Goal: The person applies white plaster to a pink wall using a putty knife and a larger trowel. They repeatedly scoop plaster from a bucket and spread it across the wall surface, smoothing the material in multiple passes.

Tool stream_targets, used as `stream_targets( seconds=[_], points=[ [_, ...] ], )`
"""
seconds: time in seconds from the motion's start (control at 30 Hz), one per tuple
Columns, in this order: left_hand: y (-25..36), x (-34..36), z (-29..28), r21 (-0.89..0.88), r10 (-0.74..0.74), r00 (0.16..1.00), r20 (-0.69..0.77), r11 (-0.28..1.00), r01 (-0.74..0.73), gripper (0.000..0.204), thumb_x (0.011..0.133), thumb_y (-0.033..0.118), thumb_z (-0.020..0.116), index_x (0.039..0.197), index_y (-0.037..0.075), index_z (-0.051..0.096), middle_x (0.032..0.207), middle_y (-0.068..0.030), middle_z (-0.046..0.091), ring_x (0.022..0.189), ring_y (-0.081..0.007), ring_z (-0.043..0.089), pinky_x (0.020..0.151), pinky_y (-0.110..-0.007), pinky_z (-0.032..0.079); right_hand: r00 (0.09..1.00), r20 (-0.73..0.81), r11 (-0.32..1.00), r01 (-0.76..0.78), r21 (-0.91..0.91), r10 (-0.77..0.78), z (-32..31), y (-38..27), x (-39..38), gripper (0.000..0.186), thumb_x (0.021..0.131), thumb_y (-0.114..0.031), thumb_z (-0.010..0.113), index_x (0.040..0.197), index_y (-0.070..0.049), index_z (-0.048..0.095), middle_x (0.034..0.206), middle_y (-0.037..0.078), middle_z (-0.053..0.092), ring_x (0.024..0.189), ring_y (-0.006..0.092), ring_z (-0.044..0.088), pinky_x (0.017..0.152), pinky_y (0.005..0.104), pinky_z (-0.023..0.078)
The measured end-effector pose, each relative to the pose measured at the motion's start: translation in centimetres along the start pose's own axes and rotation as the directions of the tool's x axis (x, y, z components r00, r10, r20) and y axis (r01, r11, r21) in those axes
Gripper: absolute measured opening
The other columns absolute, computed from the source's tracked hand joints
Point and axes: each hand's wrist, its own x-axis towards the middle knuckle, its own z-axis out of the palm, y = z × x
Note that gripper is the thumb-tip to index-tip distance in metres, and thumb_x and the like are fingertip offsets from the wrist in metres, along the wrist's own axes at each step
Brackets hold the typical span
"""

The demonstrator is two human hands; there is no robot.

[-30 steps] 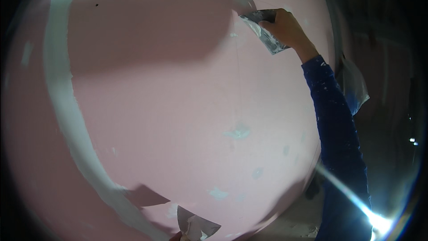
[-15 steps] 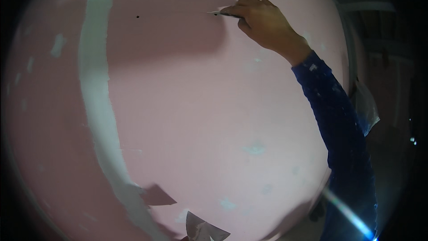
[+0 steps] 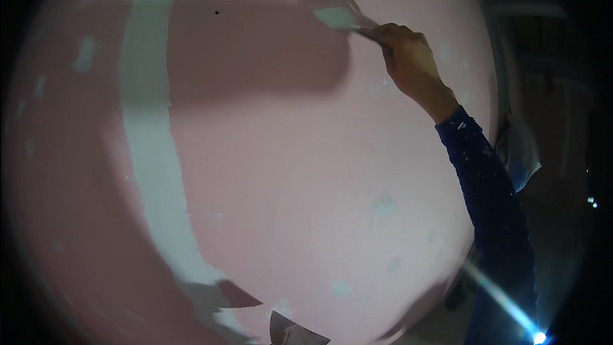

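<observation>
Head view: right hand gripping putty knife, long axis slanting, pointing up-left

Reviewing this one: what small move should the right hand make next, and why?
Probably one light pass of the putty knife in the right hand across the pale patch: that patch sits right by the knife, and its outline looks uneven.

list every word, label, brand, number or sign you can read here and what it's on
None can be read.
Wall: a pale strip, patches and dark dots, no lettering.
Right hand's blade and lower blade: no legible marks.
Sleeve: pale specks, not letters.
Bag: too dim and blurred to tell.
</observation>
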Motion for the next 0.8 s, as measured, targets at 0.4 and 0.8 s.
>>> stream_targets(
  seconds=[0.4,0.8],
  points=[
    [-1.3,-3.4,1.1,-0.031,-0.133,0.990,-0.043,0.991,0.131,0.061,0.090,0.028,0.076,0.143,0.006,0.054,0.094,-0.0050,0.070,0.063,-0.0114,0.059,0.053,-0.030,0.047,0.995,0.093,0.999,0.037,-0.007,-0.036,-3.1,-8.3,5.6,0.027,0.102,-0.019,0.057,0.118,-0.006,0.074,0.091,0.018,0.076,0.075,0.0330,0.074,0.075,0.0448,0.060],
    [-1.9,-6.0,0.8,0.006,-0.174,0.981,-0.083,0.985,0.175,0.071,0.091,0.038,0.078,0.145,0.002,0.049,0.093,-0.0083,0.071,0.064,-0.0148,0.062,0.054,-0.033,0.050,0.864,0.317,0.912,-0.411,-0.008,0.392,-3.5,3.0,11.4,0.038,0.095,-0.029,0.070,0.119,0.001,0.073,0.115,0.024,0.074,0.099,0.0385,0.074,0.090,0.0405,0.056]
  ],
)
